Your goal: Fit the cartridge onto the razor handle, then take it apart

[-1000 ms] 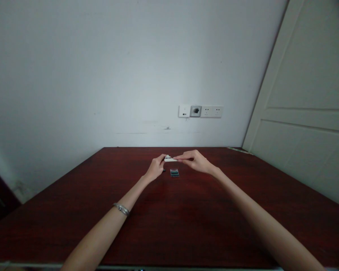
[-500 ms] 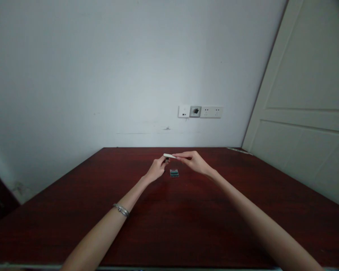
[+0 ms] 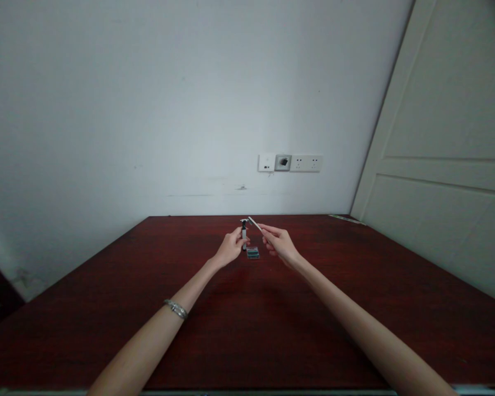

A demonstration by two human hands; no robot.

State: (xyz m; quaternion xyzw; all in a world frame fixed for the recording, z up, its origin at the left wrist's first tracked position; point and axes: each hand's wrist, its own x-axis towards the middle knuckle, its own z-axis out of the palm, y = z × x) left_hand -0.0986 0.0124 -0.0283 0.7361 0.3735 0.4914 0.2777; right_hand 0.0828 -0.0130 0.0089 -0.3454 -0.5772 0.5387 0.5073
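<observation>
Scuffed pale wall (image 3: 190, 110); reddish-brown table (image 3: 256, 341). Above it: our left hand (image 3: 230, 248), fingers pinching upright T-shaped tool (image 3: 244, 233); our right hand (image 3: 281, 243), fingers pinching slanted slim white piece (image 3: 254, 223). Clear case (image 3: 253, 253) on table.

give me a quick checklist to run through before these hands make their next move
1. Left hand has a grip on the black-and-white tool: ok, held by its pale handle, roughly upright.
2. Right hand has a grip on the thin white piece: ok, held near its lower end, tilted up to the left.
3. White piece apart from the tool: cannot tell, they look very close.
4. Small clear case resting on the table: ok, just below the held things in view.
5. Clear case shut: cannot tell, too small.
6. Bracelet away from the held things: ok, on the left forearm.
</observation>
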